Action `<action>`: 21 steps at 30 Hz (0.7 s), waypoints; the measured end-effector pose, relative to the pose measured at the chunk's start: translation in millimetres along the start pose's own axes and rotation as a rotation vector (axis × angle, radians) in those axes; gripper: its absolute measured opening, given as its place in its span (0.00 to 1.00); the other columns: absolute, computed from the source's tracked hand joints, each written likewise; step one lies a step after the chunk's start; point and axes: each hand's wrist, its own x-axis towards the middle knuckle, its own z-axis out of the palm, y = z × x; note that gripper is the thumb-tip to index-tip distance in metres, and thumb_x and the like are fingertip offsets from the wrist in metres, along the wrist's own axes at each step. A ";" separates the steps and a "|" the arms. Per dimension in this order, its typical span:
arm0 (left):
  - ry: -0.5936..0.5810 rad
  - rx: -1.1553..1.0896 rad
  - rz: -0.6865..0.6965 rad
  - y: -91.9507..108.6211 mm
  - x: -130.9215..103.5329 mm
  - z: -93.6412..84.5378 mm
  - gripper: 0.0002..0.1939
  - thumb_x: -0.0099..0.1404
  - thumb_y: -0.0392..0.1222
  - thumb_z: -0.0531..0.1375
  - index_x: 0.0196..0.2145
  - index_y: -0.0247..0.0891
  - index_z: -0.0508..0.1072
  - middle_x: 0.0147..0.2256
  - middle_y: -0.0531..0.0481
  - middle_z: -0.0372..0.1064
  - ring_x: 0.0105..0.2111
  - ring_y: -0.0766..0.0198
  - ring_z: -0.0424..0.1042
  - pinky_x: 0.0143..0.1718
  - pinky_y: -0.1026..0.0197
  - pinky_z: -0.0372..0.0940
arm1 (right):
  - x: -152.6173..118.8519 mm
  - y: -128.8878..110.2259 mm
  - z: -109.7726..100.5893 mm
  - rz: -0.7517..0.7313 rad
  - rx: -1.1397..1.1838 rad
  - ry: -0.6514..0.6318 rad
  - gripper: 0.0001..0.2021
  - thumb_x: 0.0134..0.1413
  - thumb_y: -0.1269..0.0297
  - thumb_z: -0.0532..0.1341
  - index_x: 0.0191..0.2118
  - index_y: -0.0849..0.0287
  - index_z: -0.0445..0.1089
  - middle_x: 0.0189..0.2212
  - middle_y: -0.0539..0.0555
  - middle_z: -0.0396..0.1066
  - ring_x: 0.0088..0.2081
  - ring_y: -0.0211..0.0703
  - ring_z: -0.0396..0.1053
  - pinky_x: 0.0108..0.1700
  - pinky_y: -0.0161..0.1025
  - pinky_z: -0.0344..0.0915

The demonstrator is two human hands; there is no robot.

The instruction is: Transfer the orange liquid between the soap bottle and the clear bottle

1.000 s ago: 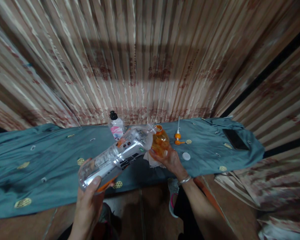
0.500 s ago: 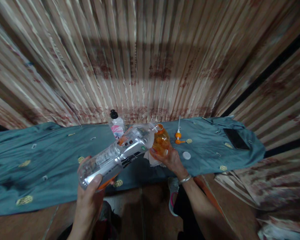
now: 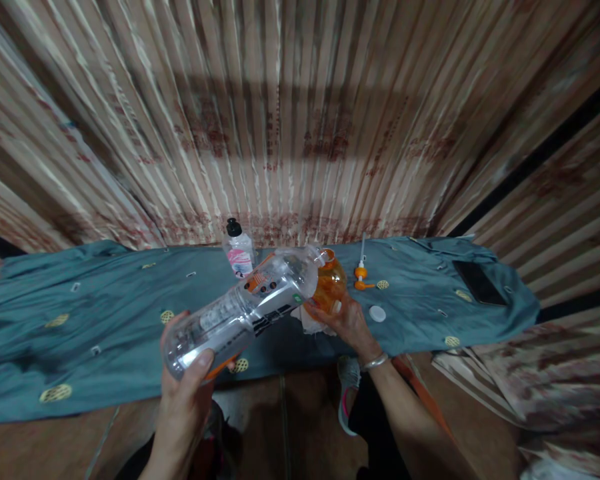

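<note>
My left hand is wrapped round the base of a large clear plastic bottle with a silver and orange label. The bottle is tilted, its neck up and to the right, its mouth at the opening of an orange see-through bottle. Around the lower part of that orange bottle, my right hand is closed. White tissue lies beneath it. Whether liquid is passing between the two bottles cannot be made out.
A black-capped bottle with a pink label stands behind the clear one. To the right are an orange pump top, a white cap and a dark phone on the green cloth. A pleated curtain hangs behind.
The whole view has shifted slightly, so everything appears a little further right. Both hands keep their hold, and the two bottles stay mouth to mouth.
</note>
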 end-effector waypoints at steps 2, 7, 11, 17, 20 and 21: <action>0.005 0.004 0.005 0.5 -1.3 1.1 0.44 0.44 0.53 0.89 0.58 0.57 0.84 0.55 0.53 0.82 0.44 0.57 0.81 0.33 0.65 0.79 | 0.5 -0.6 -1.3 0.017 0.011 -0.023 0.29 0.63 0.47 0.80 0.65 0.49 0.80 0.56 0.61 0.92 0.58 0.71 0.91 0.64 0.69 0.88; 0.022 0.041 0.021 -0.4 -2.0 1.2 0.46 0.44 0.53 0.88 0.60 0.57 0.81 0.54 0.52 0.81 0.45 0.52 0.81 0.32 0.60 0.82 | 2.8 -8.3 -2.0 0.006 0.077 -0.033 0.30 0.62 0.44 0.80 0.64 0.49 0.80 0.60 0.61 0.91 0.62 0.70 0.90 0.69 0.67 0.86; 0.025 0.057 0.040 -3.5 -1.1 -1.9 0.46 0.45 0.54 0.88 0.61 0.57 0.80 0.54 0.51 0.80 0.44 0.51 0.80 0.29 0.59 0.81 | 3.2 -9.3 -0.6 0.002 0.092 -0.022 0.31 0.62 0.44 0.80 0.65 0.49 0.80 0.59 0.63 0.91 0.62 0.73 0.90 0.68 0.71 0.86; 0.020 0.082 0.027 -4.2 -1.4 -4.6 0.48 0.45 0.55 0.88 0.62 0.57 0.78 0.54 0.50 0.79 0.46 0.51 0.80 0.29 0.63 0.78 | 2.8 -9.1 -1.7 0.001 0.068 -0.034 0.30 0.63 0.42 0.79 0.65 0.48 0.81 0.60 0.62 0.91 0.63 0.72 0.90 0.70 0.72 0.84; 0.023 0.084 0.029 -3.3 -2.8 -3.2 0.49 0.44 0.55 0.88 0.62 0.57 0.78 0.54 0.50 0.79 0.46 0.52 0.80 0.29 0.63 0.78 | 2.8 -11.4 -2.4 -0.004 0.073 -0.033 0.30 0.62 0.44 0.79 0.65 0.51 0.82 0.60 0.63 0.91 0.63 0.72 0.90 0.70 0.69 0.85; 0.021 0.083 0.033 -3.1 -3.3 -2.7 0.49 0.44 0.55 0.88 0.62 0.57 0.78 0.54 0.50 0.79 0.45 0.52 0.80 0.29 0.63 0.78 | 2.8 -11.9 -2.4 -0.003 0.077 -0.033 0.30 0.62 0.45 0.79 0.65 0.51 0.82 0.60 0.63 0.91 0.62 0.72 0.90 0.69 0.68 0.85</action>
